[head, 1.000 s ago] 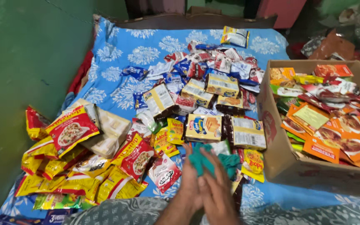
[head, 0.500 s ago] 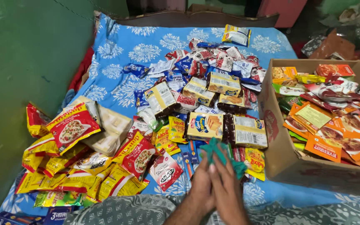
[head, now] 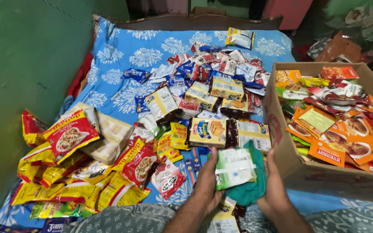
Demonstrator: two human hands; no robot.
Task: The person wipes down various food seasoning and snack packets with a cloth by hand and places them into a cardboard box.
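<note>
**Green-and-white packet held between both hands, low centre**

You hold the green-and-white packet (head: 235,168) on a teal pouch (head: 251,190), just above the bed (head: 121,56). Its long axis runs roughly upright, tilted slightly right, top end pointing toward the cardboard box (head: 294,172). Left hand (head: 207,185) fingers curl on its left edge; right hand (head: 275,185) fingers wrap the pouch's right side. Both equally near. Biscuit packs (head: 208,131) lie just beyond; yellow-red noodle packets (head: 65,138) well left.

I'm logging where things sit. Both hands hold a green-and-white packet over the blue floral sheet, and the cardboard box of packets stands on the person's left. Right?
Not quite: the head view shows the cardboard box on the person's right. The left hand and right hand do hold the green-and-white packet over the blue floral sheet.
</note>
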